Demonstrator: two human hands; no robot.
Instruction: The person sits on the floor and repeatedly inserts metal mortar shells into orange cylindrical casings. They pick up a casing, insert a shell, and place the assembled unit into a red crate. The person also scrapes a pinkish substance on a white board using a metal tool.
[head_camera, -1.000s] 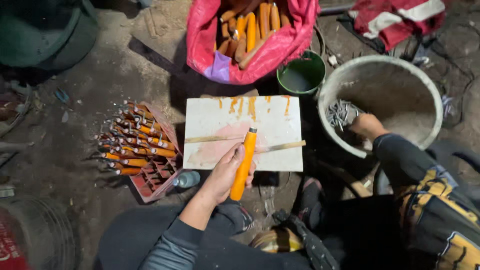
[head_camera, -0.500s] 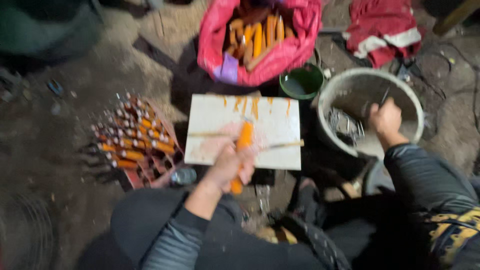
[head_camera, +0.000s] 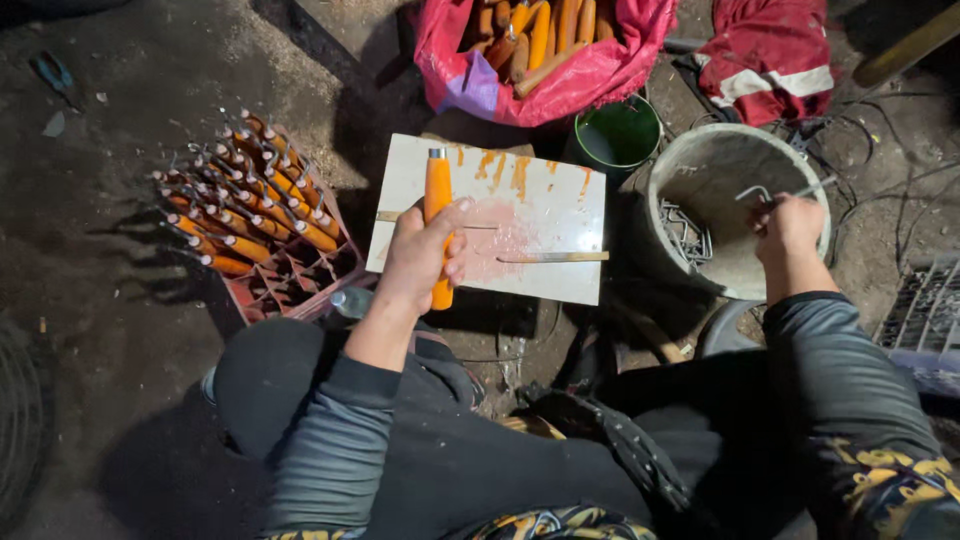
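Left hand (head_camera: 420, 255) is wrapped around an orange handle (head_camera: 438, 215), gripping its lower half so the top end sticks up toward 12 o'clock over the white board (head_camera: 545, 195). The board sits flat on the dirt floor right in front of the knees and has orange drips along its top edge plus a pinkish smear in the middle. A thin metal rod (head_camera: 552, 257) lies across the board at about 3 o'clock from that hand, not touching it.

Right hand (head_camera: 790, 228) is out at 3 o'clock, reaching into the grey bucket (head_camera: 700, 165) and pinching a bent metal hook (head_camera: 758, 192) between the fingers. More metal bits are piled against the bucket's inner wall at its 9 o'clock side.

At 9 o'clock from the board there's a red crate (head_camera: 300, 285) stuffed with finished orange-handled tools (head_camera: 245, 215), all leaning the same way. At 12 o'clock a pink sack (head_camera: 600, 70) holds loose orange handles, with a small green bucket (head_camera: 617, 135) just beside it.
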